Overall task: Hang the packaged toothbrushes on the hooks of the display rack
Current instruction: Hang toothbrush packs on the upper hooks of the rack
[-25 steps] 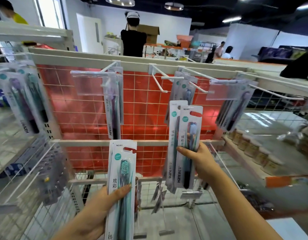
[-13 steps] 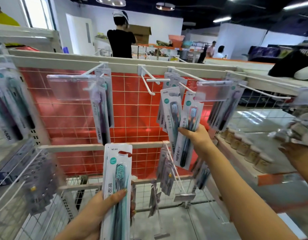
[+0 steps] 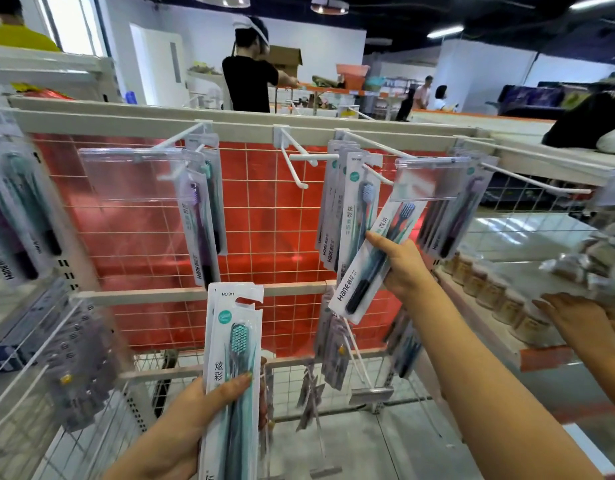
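Note:
My right hand (image 3: 404, 265) grips one packaged toothbrush (image 3: 368, 268) tilted, its top end tucked behind the clear price tag (image 3: 427, 178) of a white hook (image 3: 375, 147). Several packs (image 3: 344, 209) hang on that hook just left of it. My left hand (image 3: 192, 420) holds a stack of toothbrush packs (image 3: 231, 368) upright, low in front of the red wire-grid rack (image 3: 264, 216). An empty white hook (image 3: 295, 164) juts out at the rack's top centre. More packs (image 3: 202, 216) hang on the left hook.
Another person's hand (image 3: 576, 320) reaches over jars (image 3: 489, 289) on the shelf at right. Further toothbrush packs (image 3: 18, 220) hang at far left, and small hooks with items (image 3: 320, 375) below. People stand behind the rack.
My right hand has risen and swung its pack to a tilt, up to the tagged hook; one pack it carried now hangs there. My left hand stays low with its stack.

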{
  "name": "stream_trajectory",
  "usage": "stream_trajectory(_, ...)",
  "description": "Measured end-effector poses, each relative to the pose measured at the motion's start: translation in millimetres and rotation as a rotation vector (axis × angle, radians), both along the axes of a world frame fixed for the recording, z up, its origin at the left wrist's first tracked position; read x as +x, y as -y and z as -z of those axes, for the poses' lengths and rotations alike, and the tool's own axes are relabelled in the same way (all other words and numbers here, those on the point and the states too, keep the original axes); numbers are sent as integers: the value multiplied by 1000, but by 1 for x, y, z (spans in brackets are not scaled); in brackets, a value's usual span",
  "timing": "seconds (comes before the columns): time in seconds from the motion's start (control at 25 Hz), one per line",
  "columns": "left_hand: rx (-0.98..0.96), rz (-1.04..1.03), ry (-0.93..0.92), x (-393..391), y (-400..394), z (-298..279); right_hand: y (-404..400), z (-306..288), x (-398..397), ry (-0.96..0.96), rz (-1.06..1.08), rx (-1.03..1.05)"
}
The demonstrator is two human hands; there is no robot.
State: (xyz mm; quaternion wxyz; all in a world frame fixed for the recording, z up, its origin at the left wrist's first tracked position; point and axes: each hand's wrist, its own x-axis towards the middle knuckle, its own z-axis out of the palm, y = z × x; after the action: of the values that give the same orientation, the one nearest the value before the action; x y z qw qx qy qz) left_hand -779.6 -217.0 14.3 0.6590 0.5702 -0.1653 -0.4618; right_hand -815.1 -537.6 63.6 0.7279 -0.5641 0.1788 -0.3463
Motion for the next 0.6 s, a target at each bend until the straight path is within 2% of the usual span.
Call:
stream_trajectory(0.2,5,15,22,1,7,-1,12,4,-1,8,5,77)
stream_trajectory(0.4,0,2,-17,-3,16,-3,17,18,-14,-35,7,41)
stream_trajectory(0.52,6,11,-15,-3,17,-3,15,30,-28,-129,21,43)
stream_trajectory(0.6,5,4,-11,-3,18,-5,10,34,-35,-216,25,-29)
